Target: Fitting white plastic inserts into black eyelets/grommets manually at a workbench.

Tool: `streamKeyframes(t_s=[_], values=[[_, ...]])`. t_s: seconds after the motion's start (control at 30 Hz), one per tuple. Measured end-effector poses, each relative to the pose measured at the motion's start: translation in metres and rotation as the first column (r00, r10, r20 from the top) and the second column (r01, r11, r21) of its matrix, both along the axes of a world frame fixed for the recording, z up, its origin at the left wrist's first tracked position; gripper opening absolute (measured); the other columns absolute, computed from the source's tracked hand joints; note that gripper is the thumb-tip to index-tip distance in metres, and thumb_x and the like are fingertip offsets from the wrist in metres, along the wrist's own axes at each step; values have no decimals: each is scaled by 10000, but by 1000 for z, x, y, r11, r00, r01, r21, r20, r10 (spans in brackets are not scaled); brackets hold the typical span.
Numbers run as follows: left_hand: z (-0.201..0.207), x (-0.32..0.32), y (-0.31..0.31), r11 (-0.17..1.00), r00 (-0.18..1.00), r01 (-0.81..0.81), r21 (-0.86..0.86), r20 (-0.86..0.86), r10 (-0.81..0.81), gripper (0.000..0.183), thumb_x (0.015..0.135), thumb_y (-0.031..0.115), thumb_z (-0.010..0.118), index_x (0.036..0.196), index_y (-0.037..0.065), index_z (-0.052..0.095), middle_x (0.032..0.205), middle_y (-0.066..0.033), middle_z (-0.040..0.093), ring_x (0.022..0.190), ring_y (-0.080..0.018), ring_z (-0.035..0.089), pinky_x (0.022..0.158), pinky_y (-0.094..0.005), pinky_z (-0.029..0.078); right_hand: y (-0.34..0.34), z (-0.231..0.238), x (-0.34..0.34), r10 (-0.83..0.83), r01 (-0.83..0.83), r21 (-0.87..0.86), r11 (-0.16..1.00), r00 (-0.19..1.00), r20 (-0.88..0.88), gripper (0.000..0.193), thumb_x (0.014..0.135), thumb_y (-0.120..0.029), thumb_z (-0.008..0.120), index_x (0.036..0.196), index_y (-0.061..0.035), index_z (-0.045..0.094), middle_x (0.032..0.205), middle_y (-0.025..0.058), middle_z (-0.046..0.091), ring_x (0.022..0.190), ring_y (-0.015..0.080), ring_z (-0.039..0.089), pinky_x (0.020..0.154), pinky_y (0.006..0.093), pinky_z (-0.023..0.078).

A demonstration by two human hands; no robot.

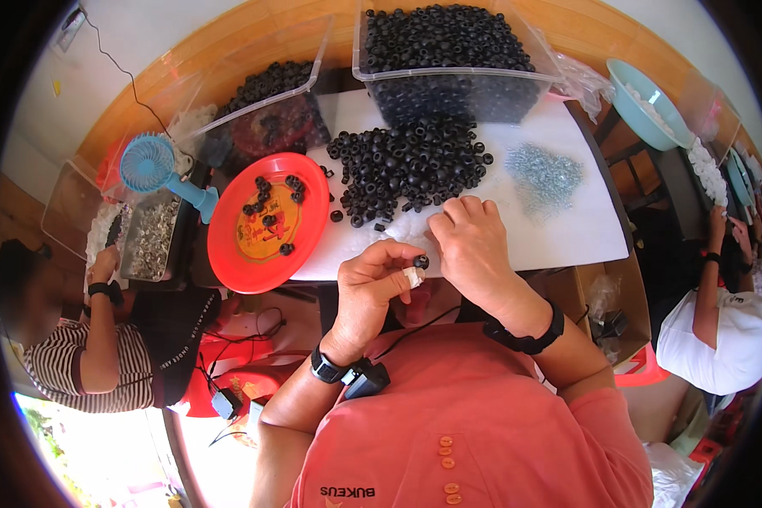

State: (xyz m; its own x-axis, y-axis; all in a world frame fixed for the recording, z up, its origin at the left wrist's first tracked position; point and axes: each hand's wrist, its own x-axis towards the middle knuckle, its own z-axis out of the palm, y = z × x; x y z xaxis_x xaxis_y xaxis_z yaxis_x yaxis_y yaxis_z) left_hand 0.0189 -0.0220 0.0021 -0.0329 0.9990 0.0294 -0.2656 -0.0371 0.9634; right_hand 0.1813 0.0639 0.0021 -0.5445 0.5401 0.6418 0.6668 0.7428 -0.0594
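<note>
Between the thumb and fingers of my left hand (368, 284) is a small round black plastic piece (421, 262) with a hole in it. A strip of white tape (413, 277) wraps one of that hand's digits. My right hand (476, 250) is over the front part of the white tabletop (584, 241), its fingers bent and close together; its fingertips and anything in them are hidden. Just beyond both hands spreads a pile of similar black pieces (415, 165). To its right is a scatter of tiny shiny light-blue pieces (546, 176).
A red plate (313, 241) with several black clusters stands at left, beside a blue fan (148, 163). Clear bins (457, 74) (292, 97) of black pieces line the back. Co-workers (114, 356) (711, 334) sit at both sides; a pale-blue basin (643, 102) is at far right.
</note>
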Motion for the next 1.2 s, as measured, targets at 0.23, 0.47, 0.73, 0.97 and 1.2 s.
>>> streamKeyframes(t_s=[0.23, 0.47, 0.73, 0.97, 1.2], values=[[6, 3, -3, 999, 999, -32, -15, -33, 32, 228, 862, -76, 669, 1087, -40, 673, 910, -57, 675, 684, -82, 580, 584, -203, 466, 0, -3, 0, -57, 55, -25, 998, 996, -65, 139, 650, -71, 697, 769, -84, 627, 836, 69, 560, 870, 270, 546, 738, 411, 383], [12, 6, 3, 998, 998, -56, -26, -29, 56, 207, 870, -57, 673, 1076, -63, 661, 892, -101, 682, 711, -115, 598, 566, -221, 465, -2, -5, 4, -14, 13, -8, 1000, 996, -89, 143, 667, -58, 707, 769, -82, 610, 847, 68, 551, 873, 269, 544, 735, 413, 369], [8, 6, 11, 994, 996, -81, -76, -33, 79, 194, 886, -30, 664, 1076, -68, 658, 885, -115, 688, 719, -128, 612, 558, -227, 469, -3, -8, 8, 68, -79, -53, 995, 980, -187, 175, 713, -67, 748, 800, -83, 597, 883, 70, 563, 894, 280, 561, 730, 414, 378], [7, 5, 8, 994, 997, -79, -79, 9, 80, 204, 900, -17, 655, 1097, -70, 658, 892, -121, 690, 750, -142, 631, 564, -233, 484, -2, 7, 19, 109, -376, -363, 853, 807, -580, 152, 791, -10, 722, 882, -23, 602, 811, 80, 608, 770, 237, 613, 702, 375, 464], [4, 4, 7, 997, 996, -66, -51, 51, 68, 205, 910, -11, 648, 1106, -71, 654, 898, -125, 691, 737, -142, 630, 561, -235, 486, -11, 21, 15, 85, -634, -528, 565, 681, -727, 75, 900, 23, 665, 945, 15, 606, 858, 69, 668, 829, 122, 662, 744, 266, 529]])
